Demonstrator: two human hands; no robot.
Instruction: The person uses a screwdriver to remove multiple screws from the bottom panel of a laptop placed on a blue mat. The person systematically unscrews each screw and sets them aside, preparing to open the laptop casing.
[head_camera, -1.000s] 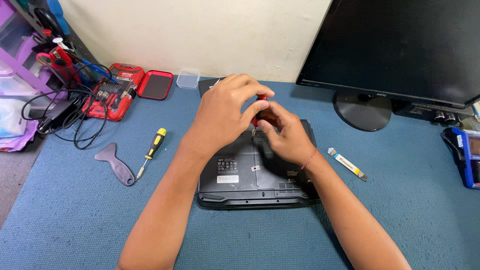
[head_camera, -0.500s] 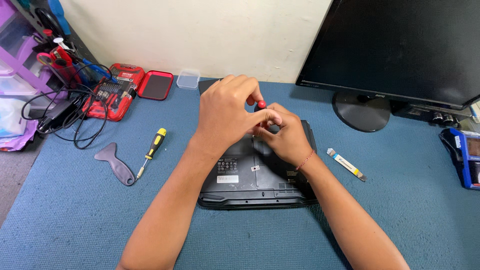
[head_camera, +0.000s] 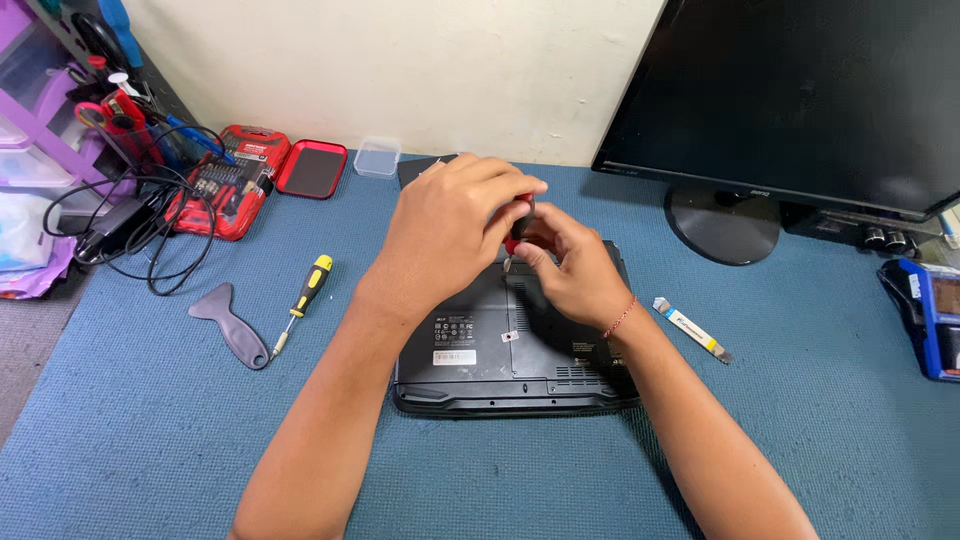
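Both hands on a small screwdriver above an upturned laptop.

At nine o'clock lie a grey pry tool (head_camera: 232, 327) and a yellow-handled screwdriver (head_camera: 304, 300). At centre, the left hand (head_camera: 450, 225) curls over the red-and-black screwdriver (head_camera: 518, 225) from above, the right hand (head_camera: 565, 268) pinches its shaft, tip on the black laptop (head_camera: 500, 350). At three o'clock lies a white tool (head_camera: 692, 330).

We can't see much of the small red-and-black screwdriver (head_camera: 518, 225), our left hand (head_camera: 450, 235) and right hand (head_camera: 570, 275) cover most of it. The far part of the upside-down black laptop (head_camera: 480, 350) is hidden too. The big black monitor (head_camera: 800, 90) runs off frame.
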